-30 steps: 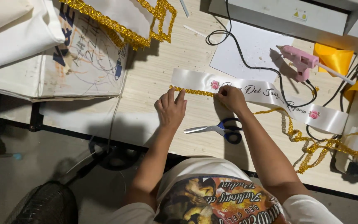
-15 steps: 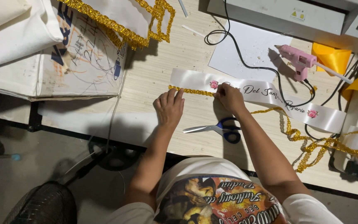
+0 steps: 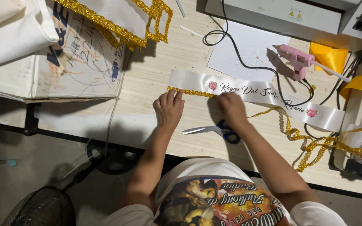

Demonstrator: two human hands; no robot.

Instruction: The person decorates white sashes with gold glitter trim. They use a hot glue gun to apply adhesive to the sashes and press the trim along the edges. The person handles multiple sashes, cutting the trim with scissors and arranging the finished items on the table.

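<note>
Lying across the middle of the frame on the pale wooden table (image 3: 164, 79) is the white satin sash (image 3: 256, 98), a long glossy band slanting down toward the right, with dark script along it and a pink rose printed near each end. Gold sequin trim (image 3: 191, 92) runs along its lower left edge, then trails off in loose loops toward the right of the frame.

My left hand (image 3: 169, 109) lies flat just below the sash's left end, fingers together and stretched out, fingertips pressing on the trim. My right hand (image 3: 231, 109) is curled, knuckles up, bearing down on the trim at the sash's lower edge; I cannot tell whether its fingertips pinch anything. Both forearms reach up from the bottom of the frame. Blue-handled scissors (image 3: 214, 130) lie between my wrists.
</note>
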